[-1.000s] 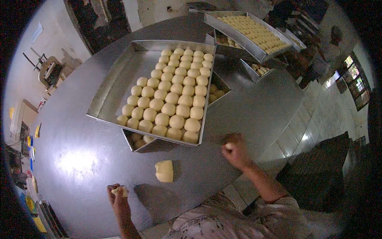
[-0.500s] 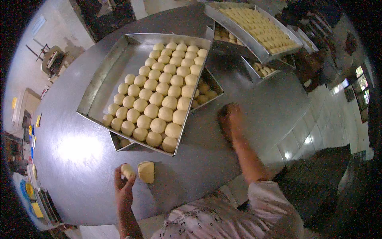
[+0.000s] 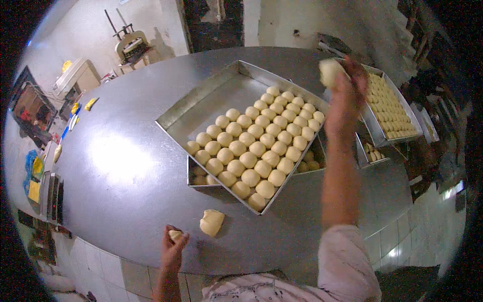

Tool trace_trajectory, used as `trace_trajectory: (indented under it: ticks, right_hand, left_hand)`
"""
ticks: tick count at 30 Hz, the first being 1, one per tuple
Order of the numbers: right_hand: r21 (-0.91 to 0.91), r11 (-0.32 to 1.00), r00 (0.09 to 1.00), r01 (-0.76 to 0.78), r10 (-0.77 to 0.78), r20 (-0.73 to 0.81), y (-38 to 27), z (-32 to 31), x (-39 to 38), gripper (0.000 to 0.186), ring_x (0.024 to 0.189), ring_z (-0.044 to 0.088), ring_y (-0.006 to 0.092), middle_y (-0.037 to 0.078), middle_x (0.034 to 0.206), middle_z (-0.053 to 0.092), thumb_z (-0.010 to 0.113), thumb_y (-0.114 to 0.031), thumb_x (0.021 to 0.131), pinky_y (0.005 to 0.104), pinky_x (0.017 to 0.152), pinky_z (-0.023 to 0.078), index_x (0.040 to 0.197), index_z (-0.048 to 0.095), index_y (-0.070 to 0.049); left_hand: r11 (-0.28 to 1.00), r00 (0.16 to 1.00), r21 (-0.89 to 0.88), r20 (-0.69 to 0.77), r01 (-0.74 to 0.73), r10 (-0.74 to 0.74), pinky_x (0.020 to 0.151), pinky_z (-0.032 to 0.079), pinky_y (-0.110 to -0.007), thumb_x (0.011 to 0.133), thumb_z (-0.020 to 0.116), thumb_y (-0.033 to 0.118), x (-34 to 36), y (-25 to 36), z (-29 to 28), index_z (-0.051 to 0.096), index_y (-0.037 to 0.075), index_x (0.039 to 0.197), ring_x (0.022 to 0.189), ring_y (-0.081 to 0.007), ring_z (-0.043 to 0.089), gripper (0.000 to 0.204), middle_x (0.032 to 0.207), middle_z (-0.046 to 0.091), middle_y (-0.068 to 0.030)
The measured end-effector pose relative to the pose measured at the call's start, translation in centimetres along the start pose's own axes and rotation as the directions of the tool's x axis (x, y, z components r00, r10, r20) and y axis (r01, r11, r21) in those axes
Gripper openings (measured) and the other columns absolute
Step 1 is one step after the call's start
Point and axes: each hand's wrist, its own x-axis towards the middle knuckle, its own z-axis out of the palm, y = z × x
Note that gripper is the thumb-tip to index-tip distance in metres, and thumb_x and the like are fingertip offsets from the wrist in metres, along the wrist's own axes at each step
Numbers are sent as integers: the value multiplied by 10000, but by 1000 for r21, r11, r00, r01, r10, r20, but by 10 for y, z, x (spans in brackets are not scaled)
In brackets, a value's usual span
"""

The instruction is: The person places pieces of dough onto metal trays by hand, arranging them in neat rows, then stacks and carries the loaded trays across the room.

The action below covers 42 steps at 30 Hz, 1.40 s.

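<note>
My left hand (image 3: 173, 251) is at the near edge of the table, its fingers closed round a small piece of dough (image 3: 175, 234). To the right of it, a larger cut chunk of dough (image 3: 212, 223) lies on the metal. My right hand (image 3: 348, 95) is raised at the far right, beyond the corner of the big tray and partly smeared by motion. A pale lump of dough (image 3: 330, 73) shows at its fingers, held up above the table. Rows of round dough balls (image 3: 256, 148) fill the right part of the metal tray (image 3: 198, 95).
Under the big tray, another tray (image 3: 198, 176) with dough balls sticks out. More filled trays (image 3: 395, 108) are stacked at the far right. A metal table (image 3: 126, 201) carries everything. A scale-like device (image 3: 52, 196) stands at the left rim, a press-like machine (image 3: 132, 48) by the far wall.
My right hand has swung up and away from low over the table, and dough now shows in it. My left hand still holds its piece. The whole view has turned leftward.
</note>
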Motion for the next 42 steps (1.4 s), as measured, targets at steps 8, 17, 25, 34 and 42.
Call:
trace_trajectory:
  ticks: [8,17,25,34,42]
  right_hand:
    - [-26,998,910,-60,65,410,33,109,-71,184,810,584,279,140,902,605,525,-184,843,380,757,459,929,581,-31]
    - [282,727,477,-627,72,876,-137,-45,-319,234,1085,471,214,119,1168,498,497,-150,881,393,928,359,1075,510,-20]
    - [-769,605,815,206,329,477,-53,-125,-311,406,1132,390,411,228,1218,452,544,-260,818,493,947,292,1113,497,15]
    - [-711,703,721,18,483,496,-97,-123,-328,309,980,478,375,201,1012,506,591,-254,778,484,865,349,953,529,-7]
    - [-565,825,763,-6,369,531,-61,-86,-329,239,929,469,368,190,990,500,591,-209,757,506,841,334,839,544,10]
  left_hand:
    - [996,993,-90,116,13,-2,796,414,-302,891,511,242,-13,1,-26,438,68,1064,921,-161,492,256,993,500,-84]
    - [986,675,123,718,116,-169,933,370,-336,926,437,286,-20,28,-3,447,14,1200,1096,-233,473,386,1146,516,-125]
    - [342,749,666,592,-663,297,834,392,-395,840,554,215,36,-16,-68,612,59,1029,900,-315,510,252,973,580,-141]
    - [177,655,646,645,-743,394,850,373,-428,802,603,291,41,-28,-15,545,44,1127,981,-333,453,413,1035,517,-151]
    - [206,539,504,714,-839,447,840,380,-447,746,657,187,45,-36,51,505,60,1107,975,-335,474,412,1057,522,-147]
